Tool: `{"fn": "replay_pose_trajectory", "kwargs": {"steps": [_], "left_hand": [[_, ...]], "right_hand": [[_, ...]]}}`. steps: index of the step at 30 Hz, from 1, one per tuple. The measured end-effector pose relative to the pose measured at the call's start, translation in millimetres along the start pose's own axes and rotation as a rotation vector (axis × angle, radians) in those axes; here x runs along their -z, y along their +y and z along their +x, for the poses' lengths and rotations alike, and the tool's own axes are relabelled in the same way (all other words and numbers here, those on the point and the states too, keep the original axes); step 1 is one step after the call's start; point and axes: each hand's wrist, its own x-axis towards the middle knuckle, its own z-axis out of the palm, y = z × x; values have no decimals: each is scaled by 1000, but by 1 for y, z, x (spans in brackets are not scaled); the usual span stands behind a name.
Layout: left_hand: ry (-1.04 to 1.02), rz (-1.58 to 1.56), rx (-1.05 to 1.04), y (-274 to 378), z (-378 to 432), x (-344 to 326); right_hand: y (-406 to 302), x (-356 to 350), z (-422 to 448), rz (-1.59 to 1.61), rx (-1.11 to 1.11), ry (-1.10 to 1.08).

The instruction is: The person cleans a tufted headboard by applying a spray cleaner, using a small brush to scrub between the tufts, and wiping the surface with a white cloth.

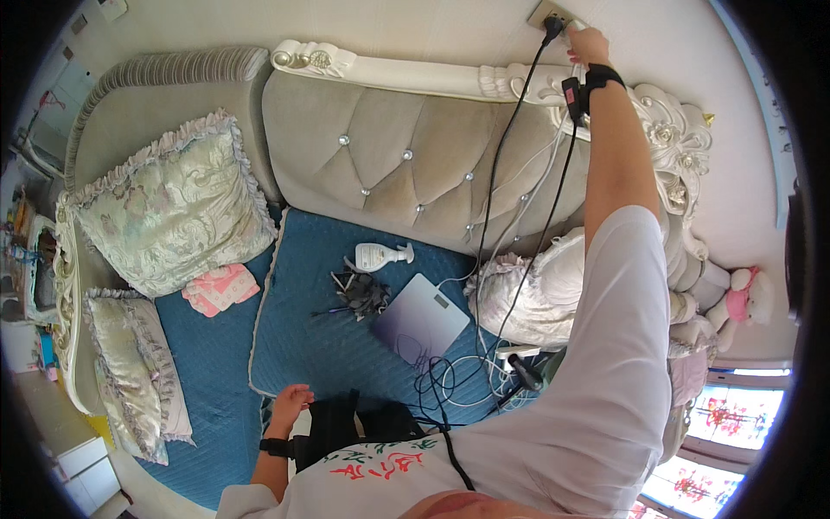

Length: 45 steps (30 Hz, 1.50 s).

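My right hand (pixel 589 47) reaches up to the wall socket (pixel 551 14), its fingers closed around a white plug (pixel 574 27) at the socket's right side. Beside it a black plug (pixel 553 26) sits in the same socket, its black cable hanging over the sofa. White cords and a small black box (pixel 572 98) hang by my right wrist. Low in the view, my left hand (pixel 293 403) is held near my body with the fingers loosely bent and nothing in it. A black strap is around each wrist.
On the blue sofa cover (pixel 324 350) lie a spray bottle (pixel 382 257), a dark crumpled cloth item (pixel 363 295), a purple-grey flat device (pixel 423 319), a white power strip (pixel 517 351), a hair dryer (pixel 526 372) and tangled cables (pixel 441 383). Frilled cushions (pixel 178 201) and a pink cloth (pixel 220 290) are around them.
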Motion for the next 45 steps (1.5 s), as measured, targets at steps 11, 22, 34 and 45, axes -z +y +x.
{"fn": "replay_pose_trajectory", "kwargs": {"steps": [11, 22, 34, 45], "left_hand": [[-113, 117, -18, 36, 31, -12], [-399, 338, -42, 54, 133, -101], [-247, 1132, -501, -6, 324, -253], [-273, 861, -226, 6, 329, -278]], "right_hand": [[92, 52, -195, -143, 25, -22], [291, 96, -562, -52, -782, -104], [330, 5, -728, 473, -1190, 44], [330, -9, -765, 691, -1237, -103]]}}
